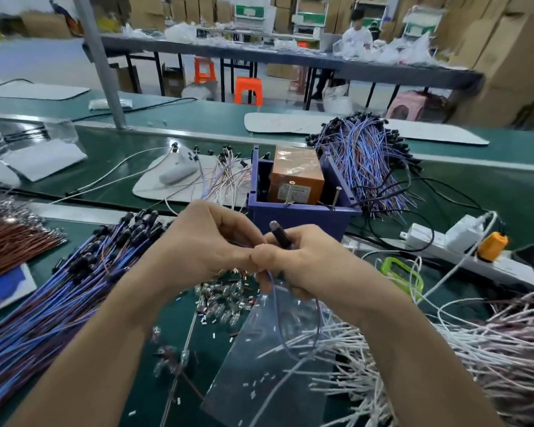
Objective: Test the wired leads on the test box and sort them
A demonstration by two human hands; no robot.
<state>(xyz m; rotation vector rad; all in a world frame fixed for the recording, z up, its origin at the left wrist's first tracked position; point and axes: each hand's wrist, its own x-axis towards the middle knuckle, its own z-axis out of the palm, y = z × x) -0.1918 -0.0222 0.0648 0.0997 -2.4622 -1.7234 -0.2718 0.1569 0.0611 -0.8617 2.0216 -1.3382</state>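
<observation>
Closest to the camera, a clear plastic sheet [259,365] lies on the green bench [490,192]. A heap of white wires [444,365] is on its right and a thick bundle of blue leads [43,318] fans out on its left. Just beyond the sheet sits a small pile of glass bulbs [225,300].

Above the bulbs the two hands meet, touching each other. The right hand [302,263] is curled around one lead [279,235], whose black-sleeved tip sticks up out of the fist while its blue wire loops down over the plastic sheet. The left hand [210,241] has its fingers bent and pinches the same lead's wires beside the right thumb.

The lead is held in the air just in front of the purple test box [302,214], not touching it. The box holds an orange block [295,177], and two metal pins [336,195] stand at its front edge.

A power strip [463,251] lies to the right of the box. A few leads are spread on a white pad [154,186] to its left, and a large pile of black-capped leads [364,158] lies behind it on the right.

Far back are orange stools [248,89] and a long table [290,60] where a person in white [356,35] sits.
</observation>
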